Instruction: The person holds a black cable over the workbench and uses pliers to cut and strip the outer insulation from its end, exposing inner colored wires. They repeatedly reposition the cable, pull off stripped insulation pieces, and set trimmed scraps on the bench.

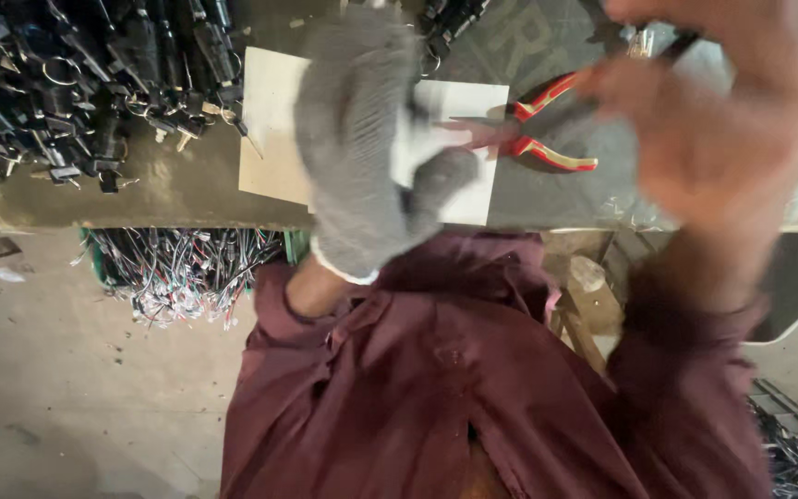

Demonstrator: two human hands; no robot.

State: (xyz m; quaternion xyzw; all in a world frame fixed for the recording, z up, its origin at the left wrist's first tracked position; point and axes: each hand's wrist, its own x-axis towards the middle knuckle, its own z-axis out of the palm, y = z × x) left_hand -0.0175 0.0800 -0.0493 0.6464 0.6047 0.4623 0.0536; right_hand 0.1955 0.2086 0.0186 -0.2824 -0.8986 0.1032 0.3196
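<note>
While gloved left hand (362, 139) curls, bare right hand (713, 120) pinches pliers (547, 125).

A workshop, small and well used, given over to wiring or small-parts assembly. Showing it: a worn, grimy olive-green desk (168, 189); a dense heap of black plug-like connectors with metal rings and pins (76, 83) spreading over the desk's far left; a green crate of tangled thin multicoloured wires (177, 268) sitting under the desk edge; red-and-yellow-handled pliers (547, 129) lying by a pale square board (274, 129); a grey knitted work glove (362, 139) being worn; a dusty, stained bare concrete floor (66, 397) lying below, with more loose wiring (796, 462) piling at lower right.
</note>
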